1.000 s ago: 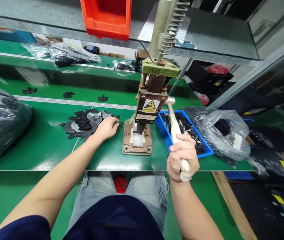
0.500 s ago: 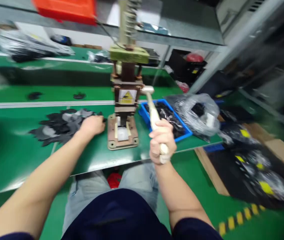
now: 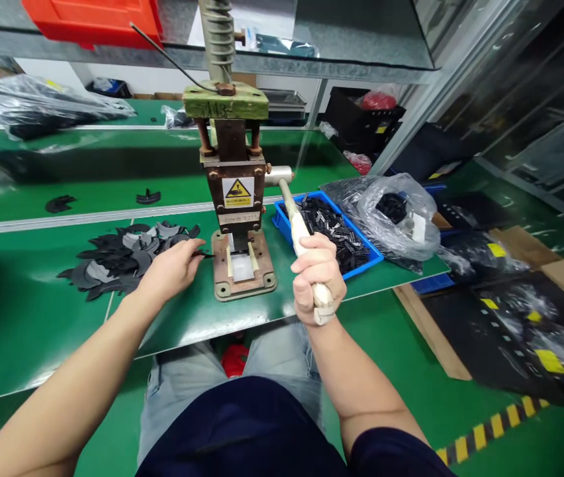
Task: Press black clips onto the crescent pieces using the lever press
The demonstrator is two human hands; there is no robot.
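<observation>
A hand press (image 3: 235, 192) with a yellow warning label stands on the green table. My right hand (image 3: 318, 275) is wrapped round its pale lever handle (image 3: 296, 215), to the right of the press body. My left hand (image 3: 175, 265) pinches a thin black plastic piece (image 3: 205, 254) just left of the press base (image 3: 221, 275). The piece's tip points toward the base, and my fingers cover the rest of it. Beneath the press head, a whitish block (image 3: 243, 267) sits on the base. To the left lies a pile of black and grey curved pieces (image 3: 123, 258).
A blue tray (image 3: 369, 265) of small black parts stands right of the press, beside a clear plastic bag (image 3: 401, 218). Two black pieces (image 3: 149, 197) lie on the green surface behind. A red bin (image 3: 98, 23) rests on the overhead shelf. Cardboard boxes (image 3: 433, 334) stand at right.
The view has shifted, so the press appears farther left and sharper. My left hand still sits between pile and press, with the black piece now showing at its fingertips. My right hand keeps its grip.
</observation>
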